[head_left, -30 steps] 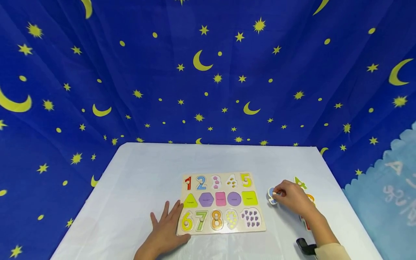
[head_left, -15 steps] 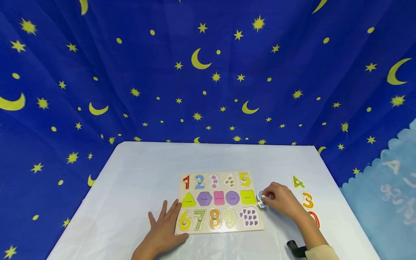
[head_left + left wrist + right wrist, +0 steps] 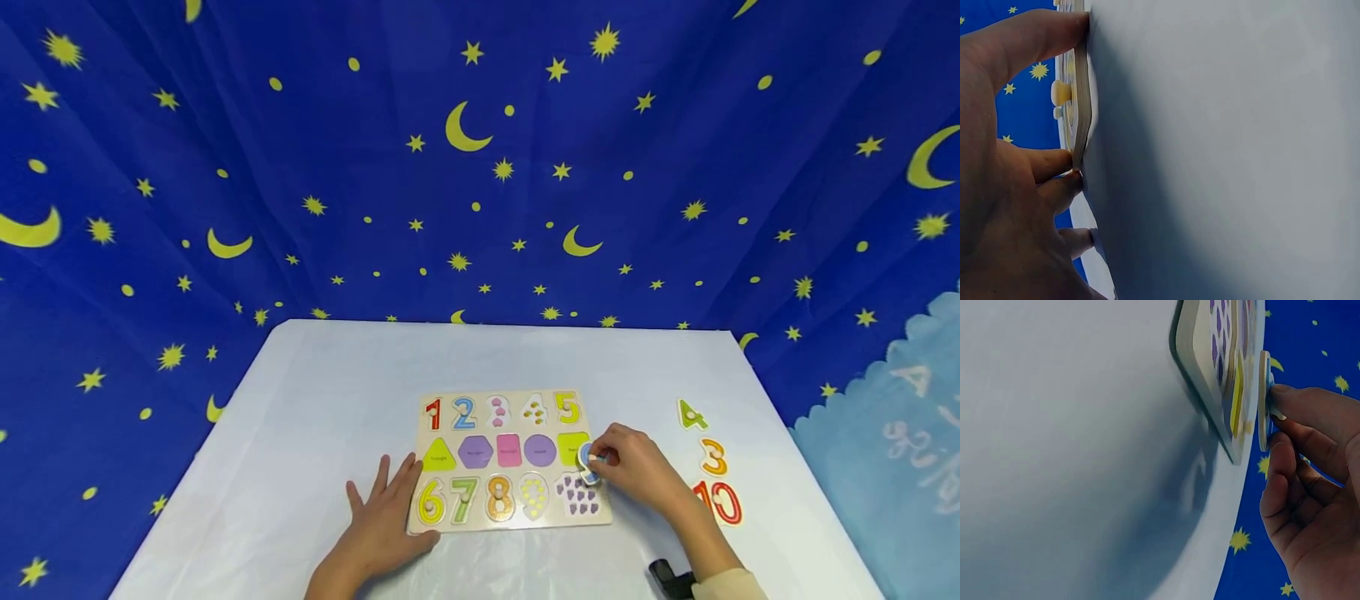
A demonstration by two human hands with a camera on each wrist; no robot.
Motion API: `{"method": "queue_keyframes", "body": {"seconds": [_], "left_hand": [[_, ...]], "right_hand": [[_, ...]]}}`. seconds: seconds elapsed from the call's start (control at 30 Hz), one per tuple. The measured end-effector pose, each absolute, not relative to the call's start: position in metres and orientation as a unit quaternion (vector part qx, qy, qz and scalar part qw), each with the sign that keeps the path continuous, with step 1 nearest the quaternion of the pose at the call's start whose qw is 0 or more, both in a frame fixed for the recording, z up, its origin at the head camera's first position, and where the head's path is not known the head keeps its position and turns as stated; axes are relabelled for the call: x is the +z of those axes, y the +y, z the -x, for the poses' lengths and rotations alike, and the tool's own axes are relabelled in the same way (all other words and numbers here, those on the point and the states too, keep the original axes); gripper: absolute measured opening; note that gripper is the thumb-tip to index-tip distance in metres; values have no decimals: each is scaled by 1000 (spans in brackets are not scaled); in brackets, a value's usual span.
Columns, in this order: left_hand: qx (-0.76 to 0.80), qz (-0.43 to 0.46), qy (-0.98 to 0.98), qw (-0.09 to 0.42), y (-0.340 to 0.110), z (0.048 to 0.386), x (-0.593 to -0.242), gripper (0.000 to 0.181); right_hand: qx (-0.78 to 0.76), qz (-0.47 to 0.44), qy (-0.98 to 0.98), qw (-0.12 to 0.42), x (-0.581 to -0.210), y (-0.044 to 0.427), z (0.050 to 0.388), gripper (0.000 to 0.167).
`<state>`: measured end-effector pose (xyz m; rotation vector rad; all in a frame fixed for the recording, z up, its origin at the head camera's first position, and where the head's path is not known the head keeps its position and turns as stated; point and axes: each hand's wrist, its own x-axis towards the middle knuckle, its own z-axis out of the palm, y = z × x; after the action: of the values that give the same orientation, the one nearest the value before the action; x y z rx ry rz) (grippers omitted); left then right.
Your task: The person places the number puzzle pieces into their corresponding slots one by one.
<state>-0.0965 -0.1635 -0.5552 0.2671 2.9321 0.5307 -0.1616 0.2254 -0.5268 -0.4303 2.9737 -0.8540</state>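
Observation:
A wooden number puzzle board (image 3: 517, 528) lies on the table, with knobbed number pieces seated in some of its slots. My right hand (image 3: 637, 467) pinches the small knob of a blue number piece (image 3: 587, 463), which looks like a 9. In the right wrist view the piece (image 3: 1264, 403) is raised above the board, near its right edge. My left hand (image 3: 382, 525) lies with spread fingers at the board's left edge. The left wrist view shows its thumb (image 3: 1041, 37) and fingers against the board's side (image 3: 1082, 94). Slots for 3, 4, 9 and 10 show printed pictures.
On the table (image 3: 337, 375) to the right lie a green number 4 (image 3: 691, 415), an orange number 3 (image 3: 714, 457) and a red number 10 (image 3: 725, 502). A black object (image 3: 670, 578) sits by the right forearm. A blue star-patterned cloth (image 3: 375, 167) surrounds the table.
My right hand has carried the blue number piece leftward from the table beside the board to over its right edge. The red 10 has come into fuller view. My left hand stays put.

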Motion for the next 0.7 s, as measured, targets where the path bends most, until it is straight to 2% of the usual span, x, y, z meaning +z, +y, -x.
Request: {"method": "queue_keyframes", "body": {"seconds": [0.4,0.7], "left_hand": [[181,-91,976,76,-161,100,-553,101],[185,-85,975,85,-163,98,-551,101]], "right_hand": [[-281,168,945,0,-530,208,157,13],[-288,199,936,24,-533,187,155,10]]}}
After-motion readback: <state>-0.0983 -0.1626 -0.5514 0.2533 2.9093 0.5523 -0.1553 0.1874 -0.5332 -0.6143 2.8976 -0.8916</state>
